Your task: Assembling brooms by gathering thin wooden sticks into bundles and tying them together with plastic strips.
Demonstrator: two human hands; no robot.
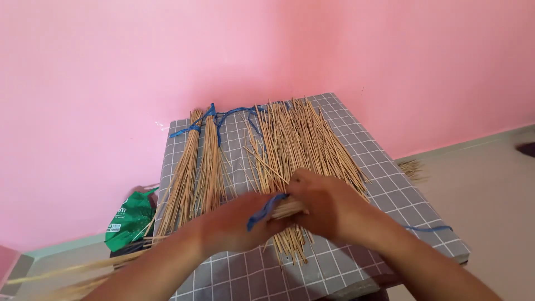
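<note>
Thin tan sticks (295,145) lie fanned over the middle of the worktop (412,206), their far tips reaching toward its back edge by the pink wall (111,83) and their near ends gathered into a tight neck just short of the front edge. That neck sits inside both grips: the right hand (329,206) is curled over it from the right, fingers pressed together around the sticks, and the left hand (234,223) meets it from the left, closed on a blue strip (264,210) that crosses the neck between the two hands. Below the hands, short ends of the sticks poke out toward the front edge. Two tied bundles (195,167) lie side by side near the left edge of the worktop, bound with blue ties (192,129) near the back left corner. A loose blue string (429,228) lies by the front right corner. A green packet (129,220) sits off the left edge, and more loose sticks (72,270) lie low at the front left, beyond the worktop. A few stray sticks (411,167) rest on the floor past the right edge.
</note>
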